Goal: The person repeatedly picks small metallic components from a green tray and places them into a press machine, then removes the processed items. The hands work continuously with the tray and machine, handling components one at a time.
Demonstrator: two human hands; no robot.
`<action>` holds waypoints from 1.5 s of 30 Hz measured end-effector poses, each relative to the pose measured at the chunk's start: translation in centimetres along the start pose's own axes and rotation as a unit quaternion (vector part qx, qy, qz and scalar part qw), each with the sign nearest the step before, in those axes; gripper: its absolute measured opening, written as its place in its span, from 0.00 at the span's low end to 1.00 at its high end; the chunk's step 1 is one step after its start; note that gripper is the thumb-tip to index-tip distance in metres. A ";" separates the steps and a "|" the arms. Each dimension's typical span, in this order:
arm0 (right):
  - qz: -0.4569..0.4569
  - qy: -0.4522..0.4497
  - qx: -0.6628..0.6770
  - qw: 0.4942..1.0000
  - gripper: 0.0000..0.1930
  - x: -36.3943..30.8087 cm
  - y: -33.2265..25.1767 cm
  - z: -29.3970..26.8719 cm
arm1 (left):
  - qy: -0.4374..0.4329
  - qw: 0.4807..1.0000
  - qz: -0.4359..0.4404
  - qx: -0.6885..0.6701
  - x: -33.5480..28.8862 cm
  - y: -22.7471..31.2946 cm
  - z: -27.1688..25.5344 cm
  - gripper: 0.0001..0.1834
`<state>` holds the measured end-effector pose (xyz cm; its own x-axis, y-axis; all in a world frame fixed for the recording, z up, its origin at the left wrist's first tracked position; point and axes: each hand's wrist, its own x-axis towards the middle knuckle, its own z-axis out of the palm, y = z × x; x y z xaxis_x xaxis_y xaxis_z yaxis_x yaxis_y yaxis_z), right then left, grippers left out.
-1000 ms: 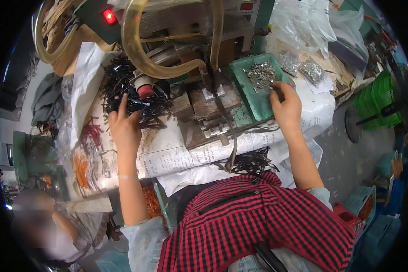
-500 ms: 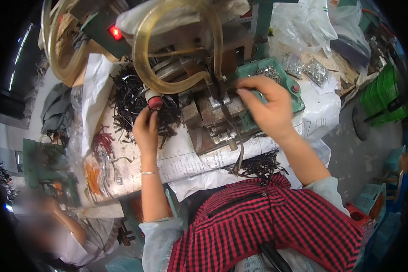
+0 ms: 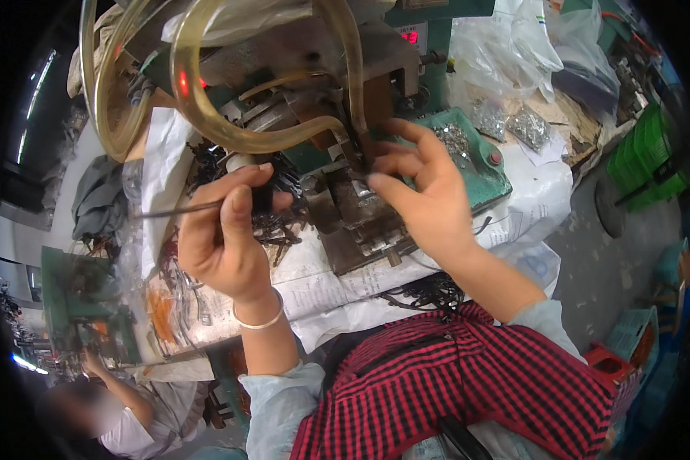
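Observation:
My left hand (image 3: 226, 234) is raised over the left of the bench, its fingers closed on a thin dark strip that looks like an eyeglass temple (image 3: 180, 210); the strip sticks out to the left. My right hand (image 3: 429, 184) is at the press, thumb and fingertips drawn together beside the metal fixture (image 3: 364, 201) under the tool head. Whatever those fingertips pinch is too small and shaded to make out. Behind my left hand lies a pile of dark temples (image 3: 284, 180), partly covered. More dark pieces (image 3: 429, 294) lie at the bench's front edge.
A thick yellowish hose (image 3: 188, 100) loops over the press. To the right stands a green tray (image 3: 487, 188) with small metal parts, and bags of shiny parts (image 3: 529, 126) lie behind it. Green baskets (image 3: 648, 157) stand far right. Another person (image 3: 134, 414) sits at lower left.
My left hand has left the red button and turned up, now holding the strip. My right hand has closed in on the fixture. The strip that hung from the fixture no longer shows there.

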<state>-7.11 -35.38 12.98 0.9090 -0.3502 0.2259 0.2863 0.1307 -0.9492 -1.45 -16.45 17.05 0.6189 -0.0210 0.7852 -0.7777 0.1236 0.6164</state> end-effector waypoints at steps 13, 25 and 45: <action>-0.082 -0.038 -0.457 0.885 0.14 0.1 7.4 -12.6 | -0.193 0.916 0.241 0.257 -7.3 -2.9 4.8 0.16; -0.075 0.014 -0.566 0.821 0.08 0.1 8.4 -13.4 | -0.199 0.922 0.207 0.260 -7.5 -2.8 3.8 0.14; -0.022 -0.003 -0.386 0.922 0.18 4.7 13.2 -14.9 | -0.139 0.746 -0.180 0.626 -11.9 -13.1 -7.4 0.04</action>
<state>-3.58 -49.16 -1.74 0.9045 -0.3335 0.2659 0.0236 -0.5834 -0.8119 2.19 -10.47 -0.78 0.9012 -0.0558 0.4299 -0.1675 -0.9595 0.2266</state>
